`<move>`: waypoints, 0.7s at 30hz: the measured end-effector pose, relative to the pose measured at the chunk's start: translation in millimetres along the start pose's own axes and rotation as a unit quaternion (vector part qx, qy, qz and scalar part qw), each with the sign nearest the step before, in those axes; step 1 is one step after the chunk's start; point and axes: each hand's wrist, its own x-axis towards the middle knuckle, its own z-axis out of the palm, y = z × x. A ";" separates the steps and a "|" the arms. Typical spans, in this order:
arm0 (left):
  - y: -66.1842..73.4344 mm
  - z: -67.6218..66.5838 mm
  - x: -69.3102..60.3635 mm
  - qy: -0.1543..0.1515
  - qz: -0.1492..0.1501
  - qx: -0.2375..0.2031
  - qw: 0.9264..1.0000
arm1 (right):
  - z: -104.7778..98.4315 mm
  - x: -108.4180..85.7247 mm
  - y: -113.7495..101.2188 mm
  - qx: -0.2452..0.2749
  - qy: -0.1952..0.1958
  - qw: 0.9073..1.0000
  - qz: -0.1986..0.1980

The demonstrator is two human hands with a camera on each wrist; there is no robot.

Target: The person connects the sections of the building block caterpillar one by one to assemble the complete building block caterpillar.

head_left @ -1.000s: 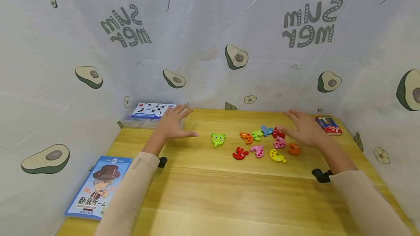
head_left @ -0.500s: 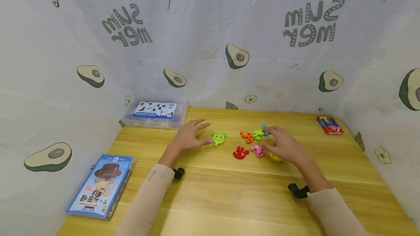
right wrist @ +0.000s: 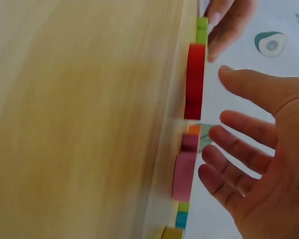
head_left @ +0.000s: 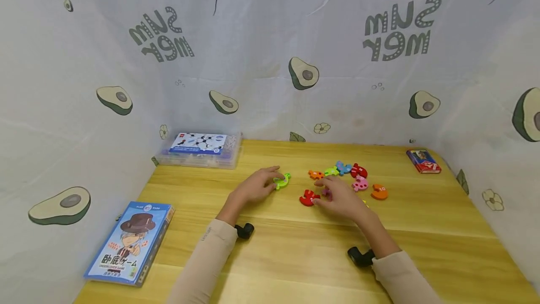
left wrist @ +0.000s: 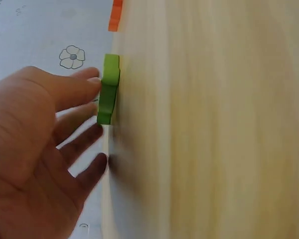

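Observation:
My left hand (head_left: 255,187) reaches over a green animal-face puzzle piece (head_left: 285,182) and covers its left side. In the left wrist view, the thumb tip touches the green piece's edge (left wrist: 108,92) and the other fingers spread loosely. My right hand (head_left: 342,199) hovers, fingers loosely bent, beside a red numbered puzzle piece (head_left: 308,198). In the right wrist view, a gap shows between that hand (right wrist: 269,149) and the red piece (right wrist: 195,82). A pink piece (right wrist: 184,174) lies below its fingers and is mostly hidden in the head view.
Around the right hand lie orange (head_left: 379,192), pink (head_left: 360,183), dark red (head_left: 359,171), blue (head_left: 343,168) and other puzzle pieces. A clear plastic case (head_left: 202,151) stands at back left. A blue game box (head_left: 128,243) lies left, and a small card box (head_left: 423,161) back right.
My left hand has moved right, from beside the green piece onto it. My right hand has come left from the far pieces, across the group, to the red numbered piece.

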 end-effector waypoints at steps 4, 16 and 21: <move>-0.3 4.5 -0.8 0.002 -0.007 0.004 1.000 | 4.6 1.1 -10.0 0.013 -0.020 1.000 0.007; -12.5 19.8 -4.7 0.070 0.007 -0.056 0.996 | 15.3 3.9 -23.0 -0.017 -0.036 0.999 -0.017; -16.0 21.1 -6.1 0.079 0.001 -0.096 0.992 | 17.4 6.5 -26.8 -0.011 -0.034 0.999 -0.002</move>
